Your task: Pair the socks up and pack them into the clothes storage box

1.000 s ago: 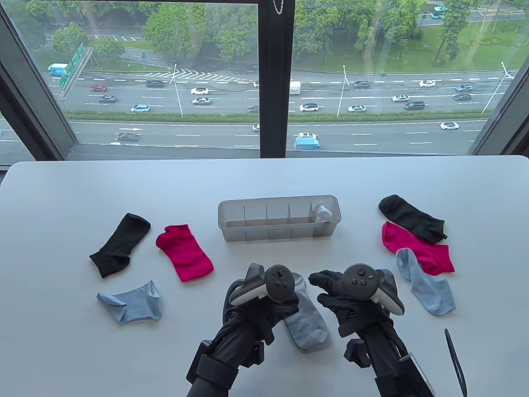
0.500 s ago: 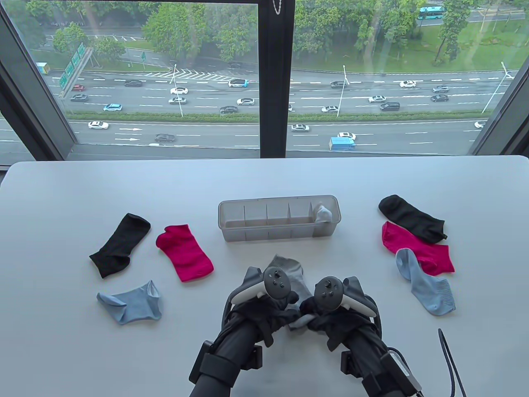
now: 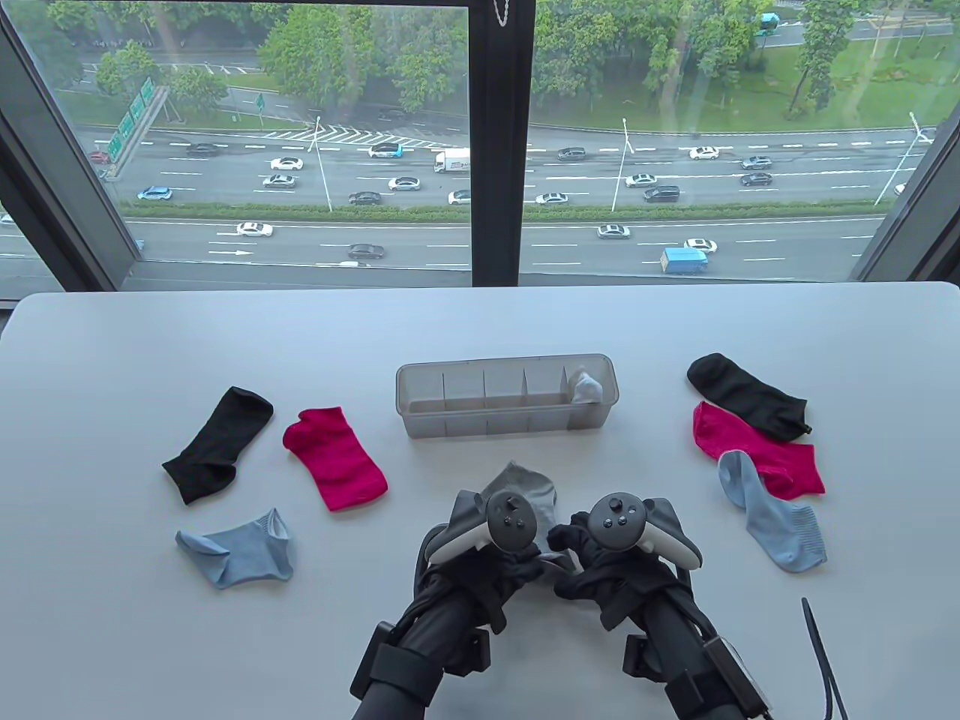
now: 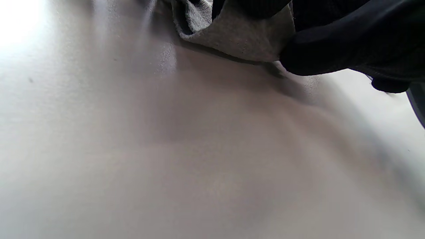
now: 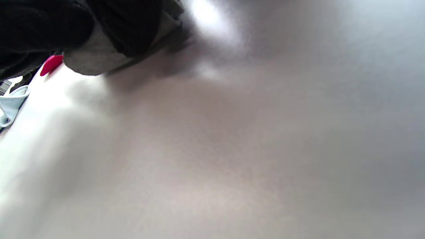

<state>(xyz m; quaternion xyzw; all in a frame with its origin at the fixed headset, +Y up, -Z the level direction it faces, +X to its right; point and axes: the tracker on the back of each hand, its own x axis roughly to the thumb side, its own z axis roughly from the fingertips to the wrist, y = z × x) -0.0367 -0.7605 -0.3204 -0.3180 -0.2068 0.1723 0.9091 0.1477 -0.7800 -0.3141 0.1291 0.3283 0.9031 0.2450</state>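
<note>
White bench (image 3: 150,660) carrying a translucent grey plastic divided storage box (image 3: 420,420) at its centre, a pale grey sock bundle (image 3: 587,387) in its right-end compartment. Near the front edge, left hand (image 3: 499,570) and right hand (image 3: 600,574) each grip the grey cotton ankle socks (image 3: 529,487), fingers curled into the fabric. Loose socks lie toward both side edges.

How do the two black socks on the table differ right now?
The black sock on the left lies alone, touching no other sock; the black sock on the right overlaps the top of a pink sock.
The left one runs from upper right down to lower left; the right one slants from upper left to lower right.
Both lie flat on the white table, outside the storage box, and no hand touches them.
</note>
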